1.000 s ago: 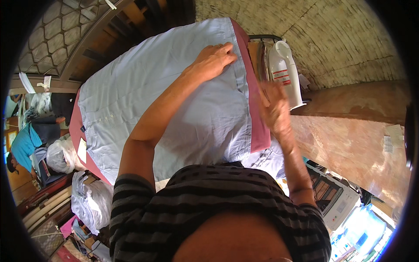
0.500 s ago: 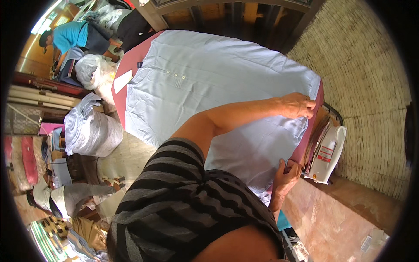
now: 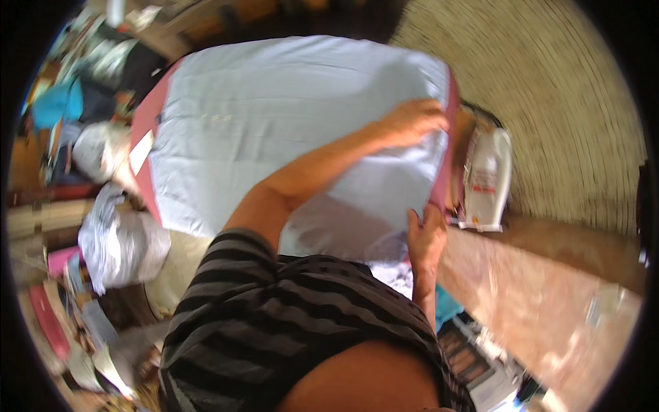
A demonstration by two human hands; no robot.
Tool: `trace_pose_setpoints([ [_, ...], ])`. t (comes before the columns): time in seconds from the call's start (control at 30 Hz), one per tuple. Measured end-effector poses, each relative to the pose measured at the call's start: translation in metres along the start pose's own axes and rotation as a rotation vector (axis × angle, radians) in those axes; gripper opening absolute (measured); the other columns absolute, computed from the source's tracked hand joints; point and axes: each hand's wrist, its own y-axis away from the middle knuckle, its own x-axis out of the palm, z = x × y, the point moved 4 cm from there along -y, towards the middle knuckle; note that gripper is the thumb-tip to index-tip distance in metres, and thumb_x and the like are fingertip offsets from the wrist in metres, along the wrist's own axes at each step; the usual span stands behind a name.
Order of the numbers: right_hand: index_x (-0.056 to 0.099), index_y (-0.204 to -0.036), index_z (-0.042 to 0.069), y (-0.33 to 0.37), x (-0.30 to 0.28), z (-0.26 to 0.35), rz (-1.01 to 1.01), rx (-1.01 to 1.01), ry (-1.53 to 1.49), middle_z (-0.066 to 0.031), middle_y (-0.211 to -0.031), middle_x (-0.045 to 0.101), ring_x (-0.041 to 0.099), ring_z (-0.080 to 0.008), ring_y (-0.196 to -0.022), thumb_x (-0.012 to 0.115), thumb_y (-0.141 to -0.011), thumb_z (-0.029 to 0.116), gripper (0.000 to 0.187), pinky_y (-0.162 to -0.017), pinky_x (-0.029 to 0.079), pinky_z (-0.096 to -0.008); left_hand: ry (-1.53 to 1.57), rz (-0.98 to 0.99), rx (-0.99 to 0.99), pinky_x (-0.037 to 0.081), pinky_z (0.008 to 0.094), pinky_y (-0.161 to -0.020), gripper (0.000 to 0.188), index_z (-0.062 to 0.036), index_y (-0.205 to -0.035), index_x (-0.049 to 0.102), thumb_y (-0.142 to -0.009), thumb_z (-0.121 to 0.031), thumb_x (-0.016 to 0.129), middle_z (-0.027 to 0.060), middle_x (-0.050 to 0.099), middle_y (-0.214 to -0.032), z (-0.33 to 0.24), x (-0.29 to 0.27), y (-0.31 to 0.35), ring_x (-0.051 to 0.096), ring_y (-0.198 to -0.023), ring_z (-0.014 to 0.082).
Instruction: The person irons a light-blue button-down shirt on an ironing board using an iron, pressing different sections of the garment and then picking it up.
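Observation:
A light blue button-placket shirt lies spread over a maroon-covered ironing board, its small buttons toward the left end. Across it stretches my left arm, and my left hand is closed on the shirt's hem at the right end, fingers curled over the edge. My right hand rests lower down by the hem's near corner. Its thumb stands apart from the fingers, which touch the board's edge; I see nothing between them. Just beyond the board's right end sits a white iron on a stand. The picture is somewhat blurred.
White plastic bags, one full and tied, stand left of the board. A person in a turquoise top is at the far left, with another person partly visible lower left. A woven mat wall rises on the right, above a reddish-brown surface.
The whole view has shifted, so the board, shirt and iron appear farther left and higher. Both hands keep their places at the shirt's hem. The picture has become blurrier.

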Motion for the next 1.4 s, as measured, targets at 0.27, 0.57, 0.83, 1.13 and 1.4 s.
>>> trace_pose_setpoints([
  [0.27, 0.057, -0.09, 0.001, 0.007, -0.012, 0.003, 0.024, 0.036, -0.119, -0.0217, -0.081, 0.058, 0.057, -0.0447, -0.08, 0.068, -0.085, 0.011, 0.016, -0.07, 0.046, -0.0507, -0.032, 0.078, -0.069, 0.051, 0.0397, -0.076, 0.01, -0.0138, -0.096, 0.068, -0.088, -0.008, 0.066, 0.0058, 0.059, -0.095, -0.006, -0.003, 0.0, 0.062, -0.088, 0.0269],
  [0.57, 0.059, -0.098, -0.004, 0.063, -0.067, -0.043, 0.305, 0.38, -0.436, -0.0102, -0.08, 0.065, 0.059, -0.0117, -0.074, 0.067, -0.089, 0.006, 0.015, -0.067, 0.05, -0.0302, -0.046, 0.014, 0.0, 0.047, 0.0396, -0.08, 0.011, -0.0209, -0.092, 0.064, -0.084, -0.017, 0.07, -0.0003, 0.054, -0.101, -0.068, 0.037, 0.015, 0.058, -0.098, 0.0214],
  [0.83, 0.068, -0.098, 0.003, -0.006, -0.117, -0.031, 0.097, 0.121, 0.049, -0.0064, -0.071, 0.068, 0.061, -0.0156, -0.058, 0.078, -0.083, 0.015, 0.022, -0.054, 0.05, -0.0289, -0.002, 0.069, -0.146, 0.043, 0.0445, -0.089, 0.029, -0.0192, -0.111, 0.063, -0.084, -0.019, 0.071, 0.0043, 0.054, -0.113, -0.06, 0.012, 0.028, 0.055, -0.114, 0.025],
  [1.13, 0.059, -0.113, -0.001, -0.107, -0.117, -0.077, -0.123, 0.055, 0.173, -0.0104, -0.092, 0.06, 0.058, -0.0227, -0.083, 0.071, -0.092, 0.031, 0.04, -0.07, 0.049, -0.0361, -0.707, -0.326, -0.616, 0.042, 0.0482, -0.083, 0.017, -0.0144, -0.1, 0.068, -0.083, -0.018, 0.069, 0.0094, 0.061, -0.111, -0.036, -0.257, 0.196, 0.057, -0.104, 0.0319],
  [1.4, 0.058, -0.097, 0.003, -0.141, -0.104, -0.098, 0.068, 0.369, -0.266, 0.0021, -0.058, 0.047, 0.042, -0.0046, -0.045, 0.062, -0.098, 0.038, 0.035, -0.039, 0.034, -0.0239, -1.02, -0.507, -0.799, 0.042, 0.0489, -0.087, 0.027, -0.0125, -0.11, 0.067, -0.085, -0.022, 0.068, 0.0102, 0.06, -0.112, 0.024, -0.404, 0.276, 0.056, -0.107, 0.0325],
])
